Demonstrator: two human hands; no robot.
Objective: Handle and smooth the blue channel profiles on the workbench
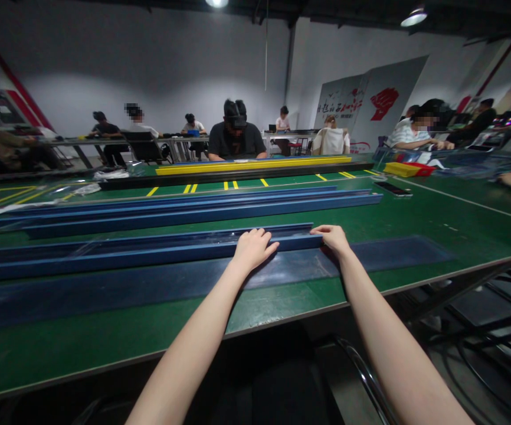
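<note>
A long blue channel-shaped strip (149, 254) lies across the table in front of me, its right end between my hands. My left hand (252, 251) grips its near wall, fingers hooked over the rim and thumb along the outer side. At the strip's right end my right hand (334, 241) is closed, index finger and thumb pinching the tip. Under and in front of the strip lies a flat, dark bluish translucent sheet (388, 252), which reaches past both hands.
Behind lie more blue strips (211, 208), then a yellow strip (255, 166) beside a black one (149, 182). A phone (392, 189) and a yellow tray (401, 170) sit to the right on the green table (468, 230). A person (238, 139) sits opposite.
</note>
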